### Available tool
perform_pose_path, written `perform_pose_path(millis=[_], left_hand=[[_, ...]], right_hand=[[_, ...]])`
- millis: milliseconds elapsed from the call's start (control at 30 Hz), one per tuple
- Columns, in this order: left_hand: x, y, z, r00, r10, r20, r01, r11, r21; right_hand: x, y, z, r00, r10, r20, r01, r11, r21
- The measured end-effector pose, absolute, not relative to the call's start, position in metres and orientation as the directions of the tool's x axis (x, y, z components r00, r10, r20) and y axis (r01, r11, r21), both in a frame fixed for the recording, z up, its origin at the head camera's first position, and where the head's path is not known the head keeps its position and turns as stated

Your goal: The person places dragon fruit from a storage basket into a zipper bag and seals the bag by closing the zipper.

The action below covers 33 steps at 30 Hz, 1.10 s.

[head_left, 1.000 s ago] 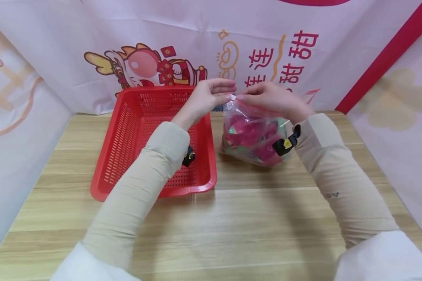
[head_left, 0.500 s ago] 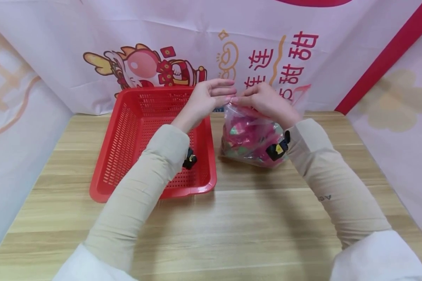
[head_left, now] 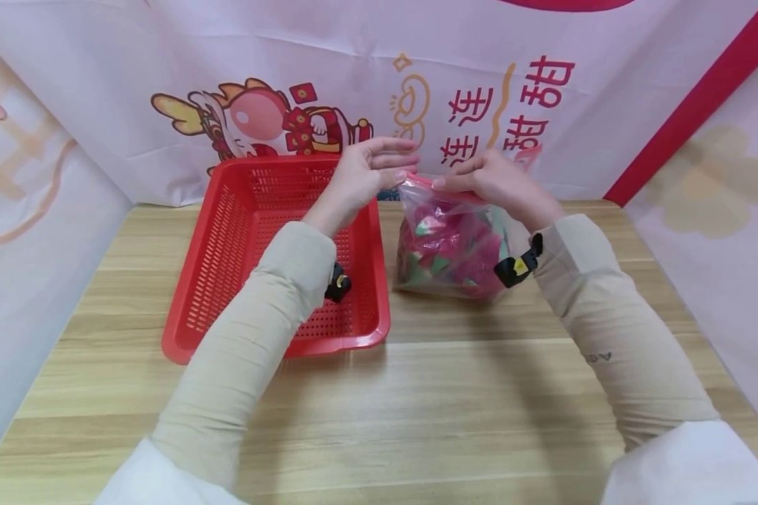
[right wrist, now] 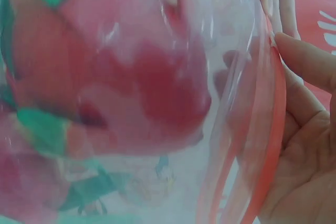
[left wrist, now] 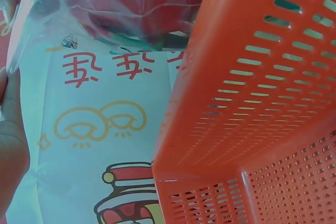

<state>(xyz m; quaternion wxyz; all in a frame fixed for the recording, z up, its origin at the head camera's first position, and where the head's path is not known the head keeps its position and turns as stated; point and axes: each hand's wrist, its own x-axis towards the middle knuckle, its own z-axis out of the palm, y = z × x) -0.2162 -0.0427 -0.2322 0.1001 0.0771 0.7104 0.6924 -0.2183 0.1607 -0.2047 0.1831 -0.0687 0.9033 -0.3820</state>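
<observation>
A clear zip bag (head_left: pixel 451 245) with a red zip strip (right wrist: pixel 276 124) stands on the table, holding several pink-red pieces with green tips that look like dragon fruit (right wrist: pixel 142 66). At its upper left corner my left hand (head_left: pixel 368 172) pinches the strip between thumb and fingers. My right hand (head_left: pixel 502 184) pinches the same strip a little to the right, and red zip shows between the two hands. A small pale piece, perhaps the zip slider (right wrist: pixel 272 40), sits at the right fingertips. The bag's far right corner is partly hidden by the right hand.
A red perforated plastic basket (head_left: pixel 379 280) stands left of the bag, under my left forearm. Bare wooden table (head_left: pixel 429 414) lies in front. A printed cloth backdrop (head_left: pixel 328 42) rises behind, with pale cloth walls at both sides.
My right hand first came left toward the left hand, then slid back right along the strip. More red zip now shows between the hands. The left hand stays nearly in place.
</observation>
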Motion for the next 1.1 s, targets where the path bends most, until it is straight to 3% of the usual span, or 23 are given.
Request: perform_pose_path(millis=[333, 600, 800, 1100], left_hand=[[-0.210, -0.032, -0.229, -0.959, 0.282, 0.020, 0.084, 0.218, 0.972], [-0.213, -0.019, -0.232, -0.950, 0.310, 0.037, 0.133, 0.294, 0.947], [-0.214, -0.016, -0.235, -0.961, 0.274, 0.038, 0.123, 0.300, 0.946], [-0.212, -0.022, -0.234, -0.968, 0.252, -0.020, 0.033, 0.204, 0.978]], right_hand=[[-0.220, 0.167, -0.210, -0.920, -0.298, -0.256, -0.033, 0.707, -0.707], [-0.222, 0.169, -0.214, -0.921, -0.311, -0.233, -0.047, 0.685, -0.727], [-0.220, 0.172, -0.213, -0.916, -0.323, -0.238, -0.045, 0.673, -0.738], [-0.219, 0.175, -0.210, -0.894, -0.346, -0.284, -0.032, 0.682, -0.731]])
